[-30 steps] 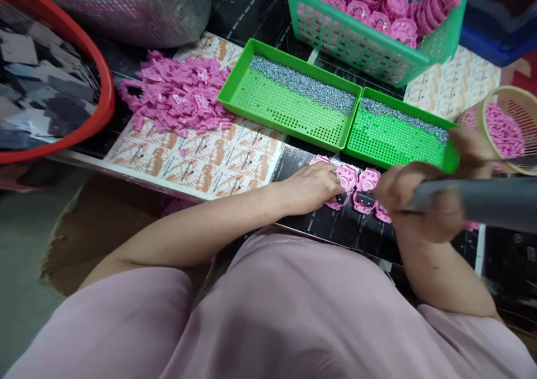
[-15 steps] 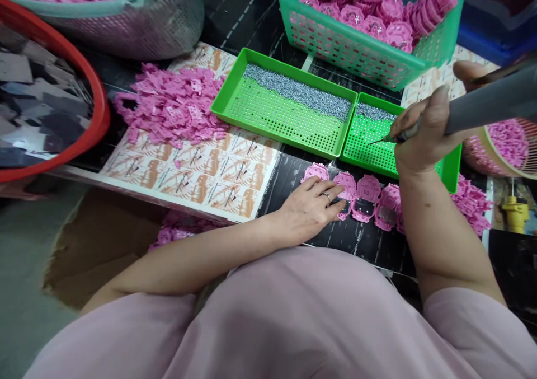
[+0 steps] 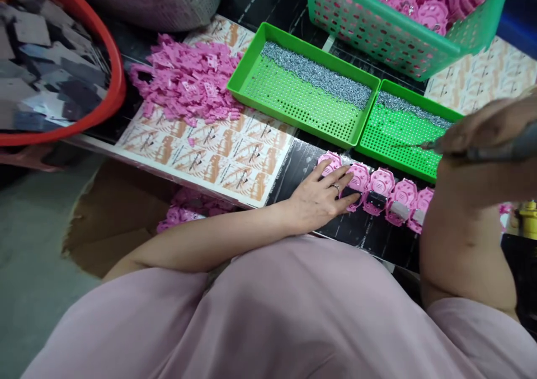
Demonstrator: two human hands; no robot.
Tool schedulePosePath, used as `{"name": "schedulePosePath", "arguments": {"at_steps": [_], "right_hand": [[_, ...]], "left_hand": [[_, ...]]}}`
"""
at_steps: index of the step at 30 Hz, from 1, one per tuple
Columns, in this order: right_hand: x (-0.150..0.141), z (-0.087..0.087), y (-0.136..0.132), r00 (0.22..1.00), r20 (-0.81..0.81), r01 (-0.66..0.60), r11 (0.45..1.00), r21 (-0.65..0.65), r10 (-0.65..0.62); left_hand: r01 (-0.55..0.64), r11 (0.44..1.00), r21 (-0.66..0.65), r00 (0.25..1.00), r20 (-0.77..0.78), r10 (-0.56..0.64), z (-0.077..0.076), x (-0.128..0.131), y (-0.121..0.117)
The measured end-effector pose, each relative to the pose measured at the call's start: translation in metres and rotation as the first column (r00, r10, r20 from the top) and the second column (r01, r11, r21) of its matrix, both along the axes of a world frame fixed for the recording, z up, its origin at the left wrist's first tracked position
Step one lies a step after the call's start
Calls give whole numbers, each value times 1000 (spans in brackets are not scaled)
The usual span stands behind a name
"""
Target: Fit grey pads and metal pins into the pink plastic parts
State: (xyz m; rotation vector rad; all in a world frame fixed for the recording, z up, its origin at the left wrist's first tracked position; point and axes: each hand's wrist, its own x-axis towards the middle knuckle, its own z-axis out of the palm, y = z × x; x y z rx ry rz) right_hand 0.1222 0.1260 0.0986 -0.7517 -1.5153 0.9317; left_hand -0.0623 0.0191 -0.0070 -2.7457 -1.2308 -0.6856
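My left hand lies palm down with fingers spread over the left end of a row of pink plastic casings. Dark or grey plates sit in the lower part of several casings. Blurred by motion, my right hand is wrapped round a grey electric screwdriver. Its thin bit points left above the smaller green tray, where small silvery screws are heaped along the far side. My right forearm hides the right end of the row.
A larger green tray with more screws adjoins the smaller one. Left of it lies a pile of pink parts. A red-rimmed tub of grey plates stands at far left, a green basket of pink casings at the back.
The view has shifted, so the bench appears further right and higher. My right hand and the screwdriver have swung, with the bit still over the small tray. My left hand stays on the casings.
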Motion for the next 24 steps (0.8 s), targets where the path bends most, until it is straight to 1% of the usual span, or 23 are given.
{"name": "schedulePosePath", "arguments": {"at_steps": [1, 3, 4, 5, 7, 10, 12, 14, 17, 19, 24], "right_hand": [[-3, 1, -14, 999, -38, -34, 999, 19, 35], [-11, -1, -40, 977, -96, -189, 982, 28, 191], [-16, -3, -51, 962, -125, -242, 970, 31, 244], [-20, -6, -60, 948, -142, -283, 959, 27, 284], [-27, -12, -70, 944, -161, -292, 957, 4, 288], [-30, -20, -72, 954, -163, -261, 965, -38, 251], [-30, -23, -69, 949, -196, -249, 968, 5, 246], [-31, -25, -67, 942, -224, -247, 968, 39, 249], [-34, -25, -66, 957, -200, -217, 976, -11, 210], [-37, -25, -66, 970, -163, -190, 980, -54, 179], [-39, -25, -63, 963, -103, -257, 963, -85, 248]], "left_hand": [[-3, 1000, -2, 1000, -11, 3, -1, 0, 0], [-7, 1000, 2, 999, -33, 7, -1, 1, -2], [-7, 1000, 12, 999, -46, 8, 0, 2, -3], [-7, 1000, 28, 998, -60, 8, 0, 2, -4], [-15, 998, 58, 995, -93, 20, 2, 4, -6], [-25, 995, 94, 992, -119, 36, 3, 7, -8], [-26, 996, 86, 994, -107, 36, 2, 7, -8], [-32, 998, 53, 997, -67, 35, 0, 7, -8], [-41, 999, 9, 999, -13, 42, -4, 6, -8], [-42, 999, -9, 999, -10, 42, -5, 6, -7], [-49, 999, 7, 999, -22, 49, -5, 5, -6]]}}
